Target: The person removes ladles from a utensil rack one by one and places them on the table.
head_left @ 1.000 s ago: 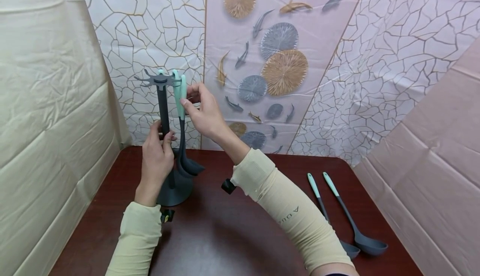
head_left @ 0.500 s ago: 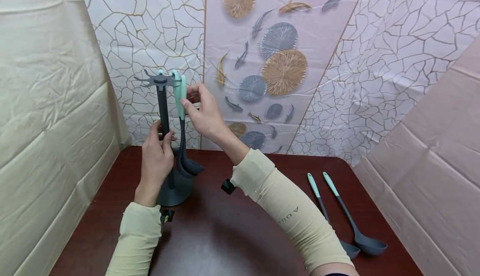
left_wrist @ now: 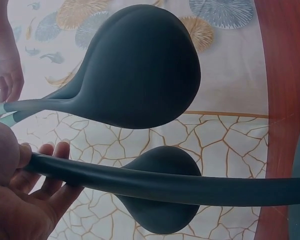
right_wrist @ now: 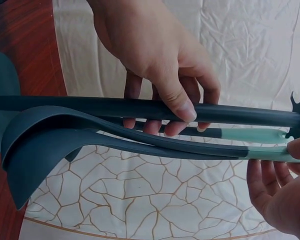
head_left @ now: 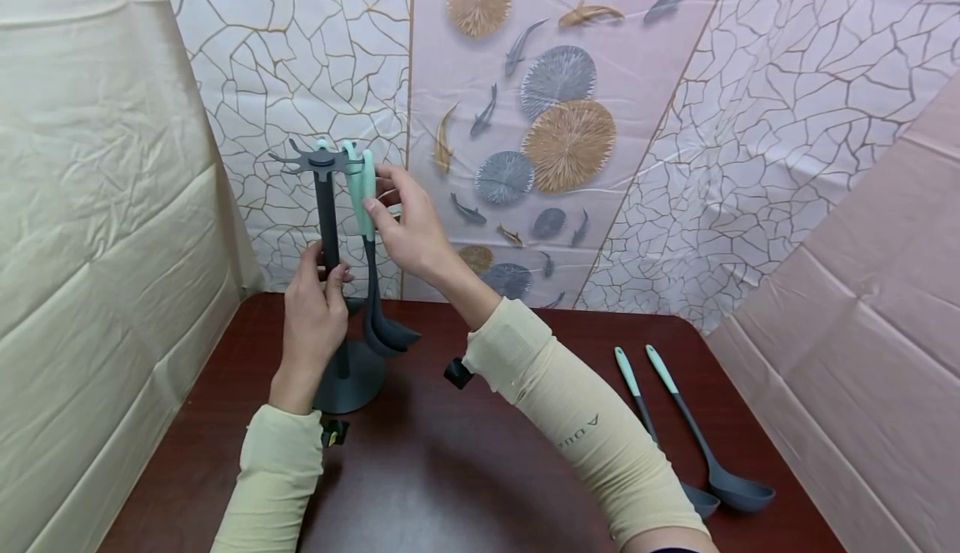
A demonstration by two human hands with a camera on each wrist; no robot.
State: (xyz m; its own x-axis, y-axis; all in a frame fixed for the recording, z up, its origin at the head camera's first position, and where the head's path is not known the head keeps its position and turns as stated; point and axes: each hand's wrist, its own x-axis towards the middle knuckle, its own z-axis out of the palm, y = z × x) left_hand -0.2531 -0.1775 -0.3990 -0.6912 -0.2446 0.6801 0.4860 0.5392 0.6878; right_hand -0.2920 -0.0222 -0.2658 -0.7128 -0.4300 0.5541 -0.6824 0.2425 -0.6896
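Note:
My left hand [head_left: 315,311] grips the dark pole [head_left: 327,223] of an upright utensil stand. At the top of the stand is a hooked head [head_left: 322,161], and its round base [head_left: 351,390] rests on the table. Two ladles with mint handles and dark bowls [head_left: 390,336] hang close together at the head's right side. My right hand [head_left: 408,223] pinches the nearer mint handle [head_left: 368,194]; in the right wrist view, the handles [right_wrist: 270,153] overlap at the fingers. Behind the pole hangs another utensil, its rounded dark head [left_wrist: 162,220] showing in the left wrist view.
On the table's right lie two more mint-handled utensils, a ladle [head_left: 738,490] and one [head_left: 630,374] partly hidden by the right sleeve [head_left: 577,428]. The dark red table [head_left: 450,470] is bordered by draped cloth at the left, back and right.
The two paired ladles have swung slightly right, away from the pole, with my right hand on the handle. My left hand stays on the pole.

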